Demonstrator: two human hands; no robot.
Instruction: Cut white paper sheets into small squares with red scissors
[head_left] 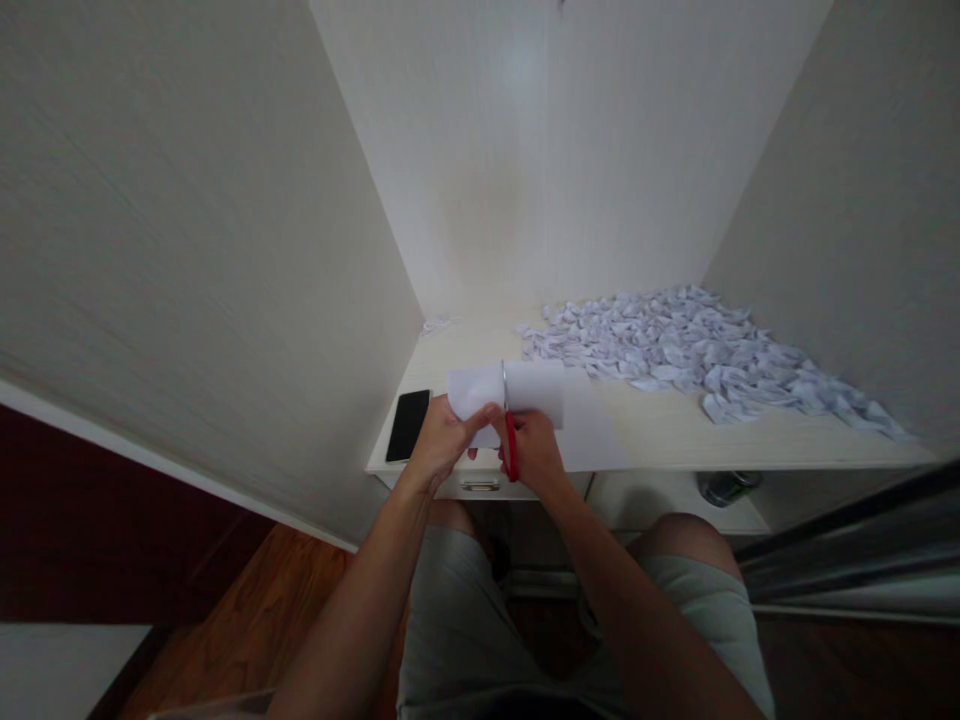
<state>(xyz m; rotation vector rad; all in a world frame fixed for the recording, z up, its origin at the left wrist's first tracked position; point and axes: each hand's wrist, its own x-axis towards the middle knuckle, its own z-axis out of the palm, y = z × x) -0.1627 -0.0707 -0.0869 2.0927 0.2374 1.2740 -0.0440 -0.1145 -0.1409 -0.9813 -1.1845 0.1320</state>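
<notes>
My left hand (448,432) grips a white sheet of paper (474,386) near its lower edge, thumb pressed on top. Red-handled scissors (511,448) are in my right hand (534,448), its fingers wrapped round the handles. The metal blade points away from me and lies across the paper, part of which extends to the right of it. Under and to the right of my right hand, another white sheet (592,425) lies flat on the desk. My right fingers are partly hidden behind the handles.
A large heap of crumpled white paper pieces (660,340) covers the right of the desk (480,335). A black phone (409,425) lies left of my left hand. A white cord (439,325) sits in the back left corner. Below are a drawer handle (480,487) and a dark can (727,488).
</notes>
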